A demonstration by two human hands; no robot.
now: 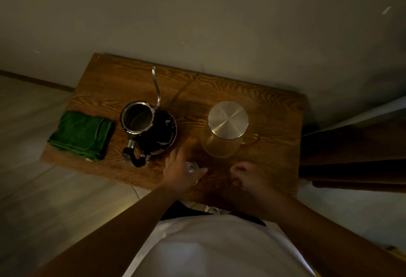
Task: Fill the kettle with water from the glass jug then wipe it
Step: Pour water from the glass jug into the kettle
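Two hands hover at the bench's near edge: left hand covers a small glass lid, right hand loosely curled, empty. Jug, mid-bench, looks heavy, fragile, slippery; grip its handle. Kettle stands open.

A small wooden table is set against the wall. On it, from left to right, are placed a folded green cloth, an open black kettle and a lidded glass jug.
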